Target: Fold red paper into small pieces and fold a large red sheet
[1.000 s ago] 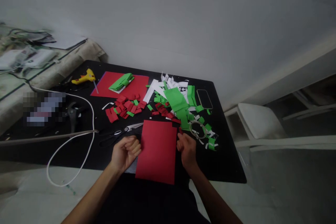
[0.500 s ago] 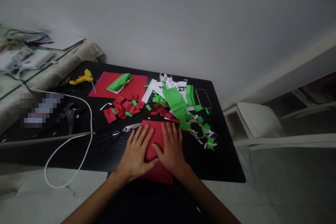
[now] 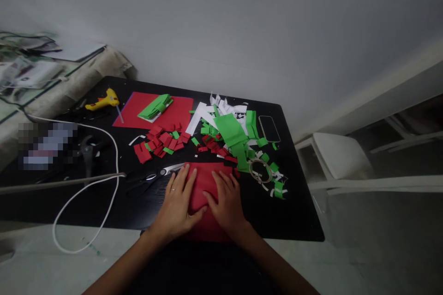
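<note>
A red sheet of paper (image 3: 202,184) lies at the front edge of the black table, under both hands. My left hand (image 3: 178,205) rests on its left side with the fingers stretched out. On the right side of the sheet lies my right hand (image 3: 226,200), its fingers spread and slightly bent. The two thumbs point toward each other over the middle of the paper. Scissors (image 3: 162,172) lie just left of the sheet, with the blade tips close to my left fingertips. Small folded red paper pieces (image 3: 166,140) are heaped beyond the scissors.
Green paper (image 3: 230,129), white scraps and a ring (image 3: 260,170) cover the table's right part, beside a phone (image 3: 269,129). A yellow glue gun (image 3: 108,98), pliers (image 3: 88,154) and a looped white cable (image 3: 116,147) are on the left. A white stool (image 3: 341,154) stands at right.
The red sheet now looks wider at its far edge, reaching further right than before. Both hands stay on it, with the right fingers a little more bent. The view has shifted slightly.
</note>
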`<state>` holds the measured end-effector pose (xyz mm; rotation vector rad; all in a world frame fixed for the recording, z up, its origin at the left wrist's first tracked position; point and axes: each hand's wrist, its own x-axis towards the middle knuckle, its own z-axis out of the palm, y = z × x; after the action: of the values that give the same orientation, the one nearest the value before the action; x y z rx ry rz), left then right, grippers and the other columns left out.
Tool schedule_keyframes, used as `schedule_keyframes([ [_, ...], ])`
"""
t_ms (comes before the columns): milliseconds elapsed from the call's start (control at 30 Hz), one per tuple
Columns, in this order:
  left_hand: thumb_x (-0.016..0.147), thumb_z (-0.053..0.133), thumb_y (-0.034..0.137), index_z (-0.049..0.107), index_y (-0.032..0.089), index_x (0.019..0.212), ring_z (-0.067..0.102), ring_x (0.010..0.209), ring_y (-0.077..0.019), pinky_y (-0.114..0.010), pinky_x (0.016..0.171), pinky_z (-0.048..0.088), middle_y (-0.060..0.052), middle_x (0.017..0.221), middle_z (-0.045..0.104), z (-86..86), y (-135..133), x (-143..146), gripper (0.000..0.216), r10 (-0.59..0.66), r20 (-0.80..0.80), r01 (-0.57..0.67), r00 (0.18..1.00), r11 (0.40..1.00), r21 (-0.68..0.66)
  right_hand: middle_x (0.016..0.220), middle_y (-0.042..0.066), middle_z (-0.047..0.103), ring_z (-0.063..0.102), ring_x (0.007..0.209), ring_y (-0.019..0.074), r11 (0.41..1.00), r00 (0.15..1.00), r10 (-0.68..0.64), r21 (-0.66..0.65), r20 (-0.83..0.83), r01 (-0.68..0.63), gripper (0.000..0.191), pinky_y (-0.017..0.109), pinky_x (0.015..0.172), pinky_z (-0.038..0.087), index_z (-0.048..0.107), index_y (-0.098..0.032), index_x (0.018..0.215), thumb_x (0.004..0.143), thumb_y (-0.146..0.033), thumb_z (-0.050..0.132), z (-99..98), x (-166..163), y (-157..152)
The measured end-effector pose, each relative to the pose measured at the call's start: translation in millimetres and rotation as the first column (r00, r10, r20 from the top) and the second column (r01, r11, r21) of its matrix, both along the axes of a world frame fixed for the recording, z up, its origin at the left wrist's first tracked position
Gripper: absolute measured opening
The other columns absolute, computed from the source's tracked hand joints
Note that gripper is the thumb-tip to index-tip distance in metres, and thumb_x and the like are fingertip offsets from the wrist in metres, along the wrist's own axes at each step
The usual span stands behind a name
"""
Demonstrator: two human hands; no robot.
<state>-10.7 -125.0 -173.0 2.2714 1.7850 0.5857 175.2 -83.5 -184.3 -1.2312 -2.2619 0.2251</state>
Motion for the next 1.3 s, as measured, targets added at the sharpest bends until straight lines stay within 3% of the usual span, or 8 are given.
schedule_keyframes([
  [400,0.084,0.073,0.044,0.012,0.023,0.162,0.032,0.150,-0.0380,-0.056,0.118,0.036,-0.021,0.165,0.024,7.4,1,-11,0.102,0.118,0.346,-0.119,0.931,0.993,-0.019,0.105,0.010,0.076,0.070,0.095,0.0252,0.996,0.985,0.003,0.090,-0.174,0.013,0.037,0.041,0.085,0.054,0.059,-0.018,0.130,0.094,-0.021,0.067,18.5,7,5],
  [600,0.090,0.068,0.043,0.054,0.020,0.132,0.069,0.093,-0.0198,-0.032,0.086,0.056,-0.006,0.103,0.072,22.9,9,-2,0.050,0.353,0.802,-0.124,0.482,0.934,-0.336,0.106,0.007,0.076,0.072,0.097,0.0221,0.975,0.858,-0.139,-0.222,-0.495,0.030,0.033,0.037,0.090,0.055,0.065,-0.024,0.119,0.087,-0.025,0.075,40.6,8,5],
  [733,0.082,0.074,0.052,0.066,0.016,0.080,0.060,0.064,-0.0123,-0.020,0.059,0.047,0.000,0.073,0.067,37.5,20,-2,0.036,0.475,0.836,-0.031,0.274,0.873,-0.486,0.122,0.008,0.072,0.067,0.115,0.0251,0.722,0.519,-0.543,-0.682,-0.661,-0.114,0.045,0.040,0.101,0.052,0.066,-0.024,0.118,0.079,-0.037,0.082,62.2,5,12],
  [867,0.075,0.082,0.052,0.071,0.017,0.087,0.062,0.066,-0.0125,-0.020,0.060,0.048,0.000,0.077,0.070,46.4,29,-8,0.038,0.536,0.833,-0.029,0.141,0.843,-0.537,0.118,0.009,0.073,0.069,0.114,0.0233,0.242,0.091,-0.947,-0.871,-0.308,-0.427,0.030,0.036,0.096,0.055,0.069,-0.022,0.104,0.086,-0.046,0.072,78.4,12,23],
  [933,0.074,0.082,0.051,0.070,0.018,0.088,0.062,0.063,-0.0124,-0.019,0.059,0.048,0.002,0.071,0.068,48.5,30,-11,0.038,0.560,0.824,-0.012,0.090,0.828,-0.561,0.111,0.011,0.075,0.071,0.108,0.0239,0.100,0.060,-0.986,-0.840,-0.156,-0.534,0.032,0.035,0.091,0.057,0.069,-0.019,0.102,0.086,-0.047,0.072,83.7,16,24],
  [1033,0.074,0.083,0.051,0.069,0.019,0.091,0.064,0.063,-0.0129,-0.021,0.061,0.051,0.001,0.074,0.070,50.1,30,-10,0.039,0.582,0.813,0.030,0.031,0.812,-0.583,0.106,0.013,0.076,0.072,0.106,0.0263,0.008,0.169,-0.971,-0.728,-0.170,-0.685,0.036,0.037,0.089,0.058,0.069,-0.013,0.106,0.086,-0.042,0.073,88.1,16,21],
  [1133,0.072,0.084,0.049,0.068,0.018,0.096,0.068,0.068,-0.0148,-0.024,0.066,0.055,-0.002,0.086,0.075,50.9,30,-6,0.042,0.580,0.814,0.082,0.021,0.811,-0.580,0.105,0.010,0.078,0.073,0.103,0.0258,0.010,0.269,-0.922,-0.711,-0.278,-0.703,0.039,0.038,0.092,0.057,0.068,-0.014,0.113,0.078,-0.028,0.080,86.6,9,19],
  [1300,0.065,0.088,0.049,0.061,0.018,0.099,0.071,0.074,-0.0189,-0.028,0.067,0.057,-0.004,0.092,0.076,52.6,31,-3,0.053,0.586,0.804,0.078,0.096,0.801,-0.593,0.108,0.008,0.079,0.074,0.098,0.0264,0.234,0.291,-0.828,-0.766,-0.480,-0.598,0.048,0.042,0.095,0.055,0.069,-0.018,0.112,0.070,-0.030,0.087,77.4,-2,21],
])
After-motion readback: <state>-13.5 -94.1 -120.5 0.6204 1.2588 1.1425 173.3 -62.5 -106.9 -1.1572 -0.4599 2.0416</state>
